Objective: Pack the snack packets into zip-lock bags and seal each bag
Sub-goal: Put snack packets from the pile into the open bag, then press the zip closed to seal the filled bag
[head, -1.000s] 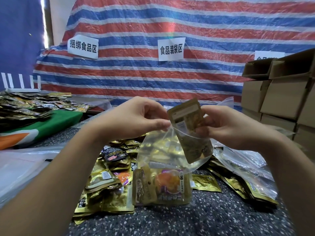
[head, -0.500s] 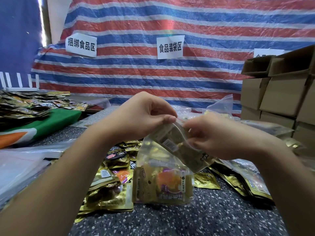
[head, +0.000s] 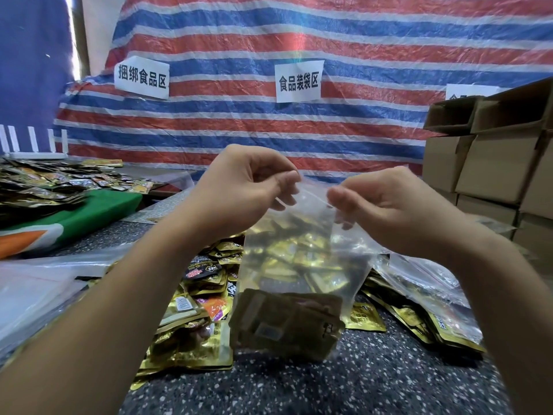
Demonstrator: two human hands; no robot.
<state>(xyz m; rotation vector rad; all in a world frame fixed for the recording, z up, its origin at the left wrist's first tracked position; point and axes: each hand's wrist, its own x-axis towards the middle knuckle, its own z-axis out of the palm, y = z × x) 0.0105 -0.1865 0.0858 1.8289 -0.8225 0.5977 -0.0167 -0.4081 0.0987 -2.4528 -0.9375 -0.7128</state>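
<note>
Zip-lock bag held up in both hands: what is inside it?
The zip-lock bag holds snack packets bunched at its bottom. Their count and print are too blurred to tell. Left hand and right hand pinch its top edge.

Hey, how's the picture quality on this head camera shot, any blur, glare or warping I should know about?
Head view: wide-angle warping bends the cardboard boxes at the right edge; the packets inside the zip-lock bag are smeared by motion blur, while the left hand and right hand stay fairly sharp; soft glare sheens the striped tarp, and bright light leaks at the upper left.
</note>
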